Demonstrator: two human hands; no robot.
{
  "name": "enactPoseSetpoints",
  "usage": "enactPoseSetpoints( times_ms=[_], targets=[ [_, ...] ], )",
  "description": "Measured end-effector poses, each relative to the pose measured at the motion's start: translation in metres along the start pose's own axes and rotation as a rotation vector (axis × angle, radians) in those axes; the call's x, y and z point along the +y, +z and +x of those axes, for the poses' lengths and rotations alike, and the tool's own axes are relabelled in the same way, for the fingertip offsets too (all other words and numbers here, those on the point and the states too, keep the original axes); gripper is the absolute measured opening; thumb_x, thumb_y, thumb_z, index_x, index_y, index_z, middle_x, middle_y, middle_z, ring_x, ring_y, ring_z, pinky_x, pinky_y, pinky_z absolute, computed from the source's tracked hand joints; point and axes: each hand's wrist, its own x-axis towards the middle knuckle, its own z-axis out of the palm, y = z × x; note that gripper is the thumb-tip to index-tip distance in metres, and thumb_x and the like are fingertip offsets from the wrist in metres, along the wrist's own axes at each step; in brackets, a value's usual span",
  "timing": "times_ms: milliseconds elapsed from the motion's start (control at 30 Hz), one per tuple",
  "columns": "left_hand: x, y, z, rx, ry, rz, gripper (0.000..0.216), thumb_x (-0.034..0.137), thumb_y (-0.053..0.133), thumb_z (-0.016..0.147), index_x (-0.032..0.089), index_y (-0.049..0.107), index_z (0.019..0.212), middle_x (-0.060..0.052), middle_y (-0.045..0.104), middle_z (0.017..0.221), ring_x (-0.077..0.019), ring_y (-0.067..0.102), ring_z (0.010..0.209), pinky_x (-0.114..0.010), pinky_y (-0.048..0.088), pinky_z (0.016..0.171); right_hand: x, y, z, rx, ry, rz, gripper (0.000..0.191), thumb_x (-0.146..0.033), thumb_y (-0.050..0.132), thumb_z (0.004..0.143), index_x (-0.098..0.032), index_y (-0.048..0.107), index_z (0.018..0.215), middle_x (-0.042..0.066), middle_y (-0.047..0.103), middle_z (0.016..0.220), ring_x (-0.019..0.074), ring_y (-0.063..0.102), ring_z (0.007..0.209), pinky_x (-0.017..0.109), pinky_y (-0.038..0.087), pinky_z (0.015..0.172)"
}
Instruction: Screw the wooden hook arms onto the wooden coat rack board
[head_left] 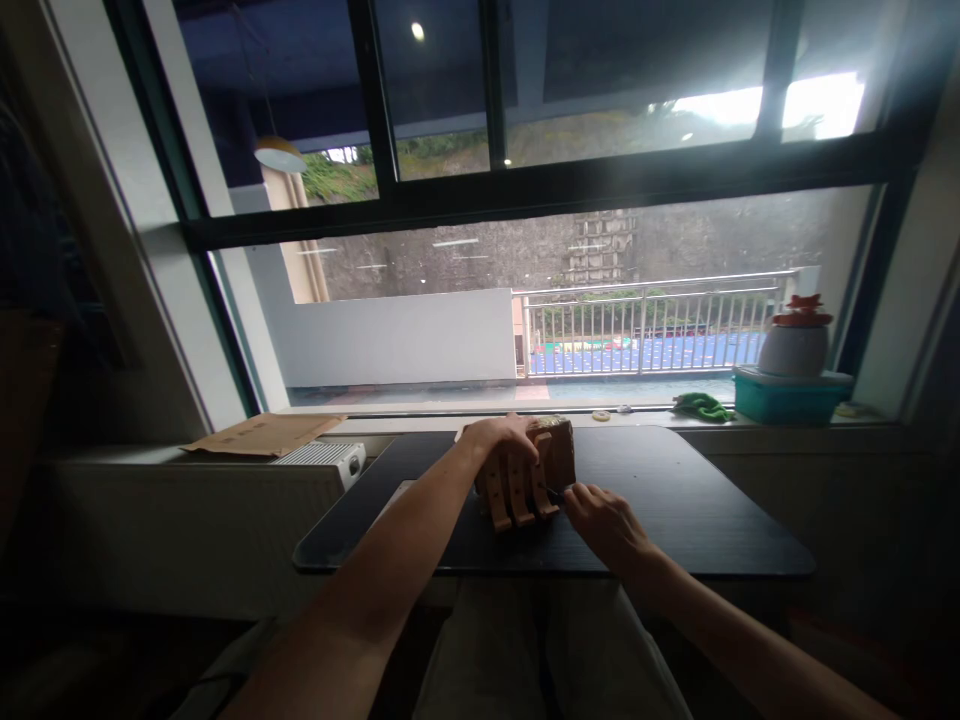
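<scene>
1. While the left hand (pixel 504 437) is arching over the curved wooden strips (pixel 517 490), its fingers are bending downward; I cannot tell whether they are pinching the wood or merely pressing on it.
2. The strips are standing beside a brown box (pixel 559 462), around the middle of the black tabletop (pixel 675 490), between its far and near edges and well apart from its left and right corners.
3. The right hand (pixel 604 512) is clenching its fingers around a slim dark tool (pixel 556 496), whose tip is pointing at the rightmost strip; whether it is touching is too small to tell.
4. If that tip is meeting smooth wood at a slant, it could be skidding toward the left fingers or scratching the box.
5. Should the tool be pushing harder than the left hand is bracing, the strips could be twisting toward the tabletop's left edge.
6. Because daylight is entering behind the window frame (pixel 570 188), shadow is darkening the strips' near faces, so misplacing the tip is becoming likelier.
</scene>
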Motion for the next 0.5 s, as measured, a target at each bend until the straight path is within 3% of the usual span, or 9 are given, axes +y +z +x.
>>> enactPoseSetpoints(
  times_ms=[167, 367, 500],
  targets=[
    [0.009, -0.0014, 0.0039, -0.033, -0.065, 0.004, 0.087, 0.054, 0.071, 0.055, 0.036, 0.039, 0.134, -0.007, 0.035, 0.142, -0.0348, 0.054, 0.108, -0.04, 0.051, 0.08, -0.0004, -0.0019, 0.0052, -0.057, 0.024, -0.005, 0.025, -0.001, 0.042, 0.084, -0.019, 0.06, 0.081, 0.005, 0.064, 0.08, 0.0176, 0.057, 0.069, 0.029, 0.032, 0.058],
    [0.0091, 0.0026, 0.0045, 0.002, -0.068, 0.021, 0.078, 0.051, 0.069, 0.059, 0.039, 0.043, 0.131, -0.004, 0.043, 0.135, -0.0324, 0.056, 0.106, -0.037, 0.051, 0.081, -0.0017, 0.0067, 0.0061, -0.111, 0.27, 0.064, 0.027, -0.03, 0.037, 0.094, -0.021, 0.06, 0.085, 0.004, 0.068, 0.076, 0.017, 0.062, 0.066, 0.026, 0.031, 0.053],
    [0.0125, 0.0017, -0.0003, 0.011, -0.117, 0.072, 0.08, 0.054, 0.066, 0.06, 0.042, 0.039, 0.134, -0.003, 0.044, 0.133, -0.0317, 0.054, 0.109, -0.037, 0.05, 0.082, -0.0033, 0.0032, 0.0092, -0.15, 0.317, 0.071, 0.034, -0.033, 0.032, 0.096, -0.021, 0.06, 0.081, 0.004, 0.068, 0.074, 0.0168, 0.064, 0.066, 0.025, 0.031, 0.051]
  ],
)
